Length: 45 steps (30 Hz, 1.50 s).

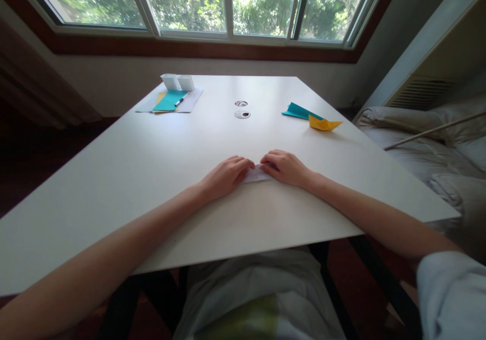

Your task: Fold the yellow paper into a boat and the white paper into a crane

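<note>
White paper, a small narrow strip [256, 174], lies flat on the tabletop near its front edge, between the two hands. At its left end the left hand [229, 174] has its fingers bent and close together over the paper; at the other end the right hand [285, 167] curls its fingers in the same way, thumb beneath the forefinger. Whether either hand pinches the strip or merely presses it down, I cannot tell. Both forearms come in low across the white table [182, 147], a pale sleeve [448, 289] showing at the right one. Beyond the right hand sit a yellow paper boat [324, 123] and, just behind it, a teal folded paper [299, 110], pointed in outline. Two round discs [242, 114] are set near the middle, one behind the other. Toward the far left corner, a pen [181, 100] lies across a teal sheet [169, 100], with yellow and white sheets beneath, and two white angular pieces [178, 82] stand behind. Past the table, a brown-framed window [190, 5] shows green foliage.
</note>
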Motion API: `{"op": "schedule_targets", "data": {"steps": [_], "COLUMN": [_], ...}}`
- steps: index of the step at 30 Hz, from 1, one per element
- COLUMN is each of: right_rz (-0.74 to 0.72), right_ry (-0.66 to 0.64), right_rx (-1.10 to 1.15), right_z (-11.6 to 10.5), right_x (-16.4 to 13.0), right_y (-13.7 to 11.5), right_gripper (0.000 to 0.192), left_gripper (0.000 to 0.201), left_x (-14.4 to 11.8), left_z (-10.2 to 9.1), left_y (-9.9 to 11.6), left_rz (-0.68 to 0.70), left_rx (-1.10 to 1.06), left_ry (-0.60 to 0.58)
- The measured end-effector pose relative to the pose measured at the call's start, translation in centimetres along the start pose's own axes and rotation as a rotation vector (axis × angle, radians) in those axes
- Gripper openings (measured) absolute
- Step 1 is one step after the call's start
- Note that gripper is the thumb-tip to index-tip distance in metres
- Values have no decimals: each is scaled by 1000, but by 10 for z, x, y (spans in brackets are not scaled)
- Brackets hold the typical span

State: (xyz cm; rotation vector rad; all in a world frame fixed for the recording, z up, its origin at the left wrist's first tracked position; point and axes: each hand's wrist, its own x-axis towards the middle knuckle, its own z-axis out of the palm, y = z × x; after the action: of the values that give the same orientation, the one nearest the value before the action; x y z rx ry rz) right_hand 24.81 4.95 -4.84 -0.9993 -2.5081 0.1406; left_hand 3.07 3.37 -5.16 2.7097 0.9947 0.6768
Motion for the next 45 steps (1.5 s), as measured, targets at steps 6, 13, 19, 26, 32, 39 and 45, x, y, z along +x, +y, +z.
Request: {"op": "schedule_targets", "data": {"steps": [6,13,19,26,32,39,45], "right_rz": [-135,-161,-109,-112,27,160,142], "right_ry": [-12,-60,-66,-63,-88,-48,25], "right_rx": [-39,10,47,38,-20,28,-69], "right_z": [-2,-6,-7,-6,-1,5,7], "right_x": [-4,-5,-3,-2,5,7,6], "right_y": [2,0,-1,-1,-3,-1,-1], "right_gripper": [18,22,23,29,30,20,17], "left_gripper": [20,19,23,23,24,31,27], "left_x": [-3,-8,-8,-5,-1,-1,-1], "left_z": [-5,-6,-3,-5,-3,2,1], "left_y": [2,-1,-6,-3,-1,-1,4], "left_rz": [10,-3,78,79,17,-97,104], "left_rx": [61,83,67,58,34,9,272], "left_ry": [-61,-43,-36,-63,-39,15,-57]}}
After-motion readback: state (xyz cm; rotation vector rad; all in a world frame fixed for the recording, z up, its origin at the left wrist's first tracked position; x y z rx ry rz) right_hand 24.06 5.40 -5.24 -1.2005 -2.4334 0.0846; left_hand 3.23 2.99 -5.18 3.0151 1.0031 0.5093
